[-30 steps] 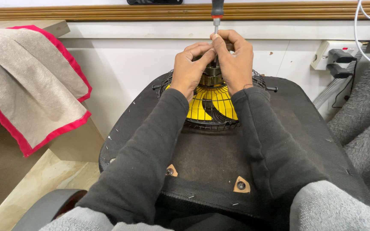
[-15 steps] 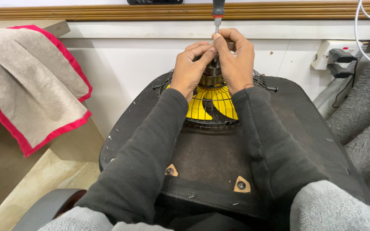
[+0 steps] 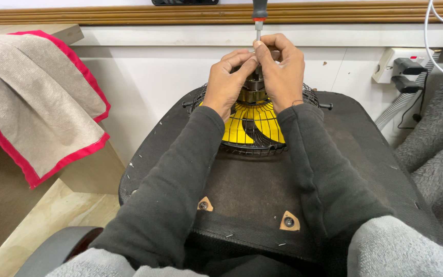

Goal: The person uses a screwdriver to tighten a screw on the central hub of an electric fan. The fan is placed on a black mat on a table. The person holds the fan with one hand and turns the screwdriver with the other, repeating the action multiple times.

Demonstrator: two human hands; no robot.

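A small fan with yellow blades behind a black wire grille [image 3: 252,131] lies face down on a black chair seat [image 3: 262,190]. Its metal motor block [image 3: 252,95] sticks up at the middle. A screwdriver [image 3: 258,15] with a dark and red handle stands upright over the motor. My left hand [image 3: 227,82] and my right hand [image 3: 282,69] close together around the screwdriver's shaft and the top of the motor. The screwdriver's tip is hidden by my fingers.
A beige cloth with a red border [image 3: 32,107] hangs over a wooden surface at the left. On the white wall at the right sit a socket with black plugs [image 3: 403,69], white cables and a grey hose [image 3: 396,110]. Grey fuzzy fabric [image 3: 439,149] lies at the right.
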